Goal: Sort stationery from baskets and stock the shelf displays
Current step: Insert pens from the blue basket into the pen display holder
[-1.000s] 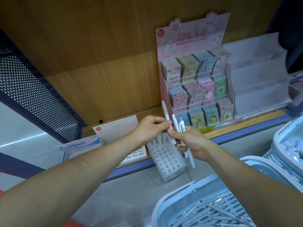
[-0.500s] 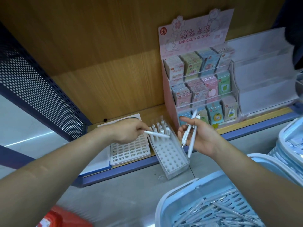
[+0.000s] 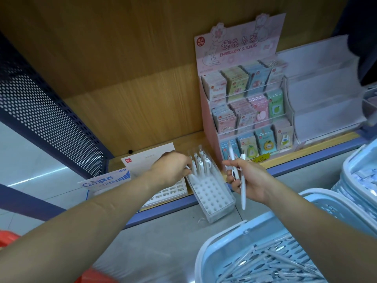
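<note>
A white pen holder (image 3: 212,198) with rows of round holes sits tilted on the shelf's front edge, with several white pens (image 3: 201,162) standing in its back rows. My left hand (image 3: 173,169) reaches to the holder's back left corner and pinches a white pen there, its fingertips hiding most of it. My right hand (image 3: 247,180) hovers to the right of the holder and grips two white pens (image 3: 238,176), one pointing up, one hanging down. A light blue basket (image 3: 228,242) full of white pens is at the bottom right.
A pink embroidery sticker display (image 3: 244,103) stands behind my right hand, with an empty clear tiered stand (image 3: 322,94) to its right. A Campus notebook (image 3: 106,180) and a white envelope (image 3: 149,158) lie left. A second basket (image 3: 359,180) is far right. Perforated blue side panel (image 3: 40,119).
My left hand took one pen from my right hand, carried it left and down, and now holds it at the holder's back rows. My right hand lowered slightly, holding two pens.
</note>
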A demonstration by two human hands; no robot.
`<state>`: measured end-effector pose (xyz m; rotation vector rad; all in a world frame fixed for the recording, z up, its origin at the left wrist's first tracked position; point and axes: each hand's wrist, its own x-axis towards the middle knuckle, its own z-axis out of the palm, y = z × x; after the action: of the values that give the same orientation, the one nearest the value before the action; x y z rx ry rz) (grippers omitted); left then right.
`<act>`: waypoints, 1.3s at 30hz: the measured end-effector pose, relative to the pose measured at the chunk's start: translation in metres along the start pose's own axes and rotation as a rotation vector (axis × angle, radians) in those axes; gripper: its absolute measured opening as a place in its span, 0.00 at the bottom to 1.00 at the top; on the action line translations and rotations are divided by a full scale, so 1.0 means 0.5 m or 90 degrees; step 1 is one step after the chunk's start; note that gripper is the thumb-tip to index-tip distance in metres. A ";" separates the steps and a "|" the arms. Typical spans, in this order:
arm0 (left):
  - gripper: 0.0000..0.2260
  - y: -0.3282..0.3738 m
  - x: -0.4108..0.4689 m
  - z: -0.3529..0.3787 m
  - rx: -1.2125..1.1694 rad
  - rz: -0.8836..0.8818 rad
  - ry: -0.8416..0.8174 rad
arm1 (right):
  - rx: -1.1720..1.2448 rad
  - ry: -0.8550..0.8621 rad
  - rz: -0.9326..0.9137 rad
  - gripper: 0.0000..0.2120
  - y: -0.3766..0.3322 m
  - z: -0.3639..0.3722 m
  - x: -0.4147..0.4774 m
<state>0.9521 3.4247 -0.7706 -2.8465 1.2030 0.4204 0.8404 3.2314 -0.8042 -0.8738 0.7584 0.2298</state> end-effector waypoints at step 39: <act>0.06 0.033 0.030 0.035 -0.268 -0.112 0.131 | 0.101 -0.023 -0.098 0.02 0.000 -0.013 0.020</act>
<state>0.9462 3.4046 -0.7898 -3.3962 0.9715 0.4253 0.8442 3.2254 -0.8135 -0.7713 0.6637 0.0482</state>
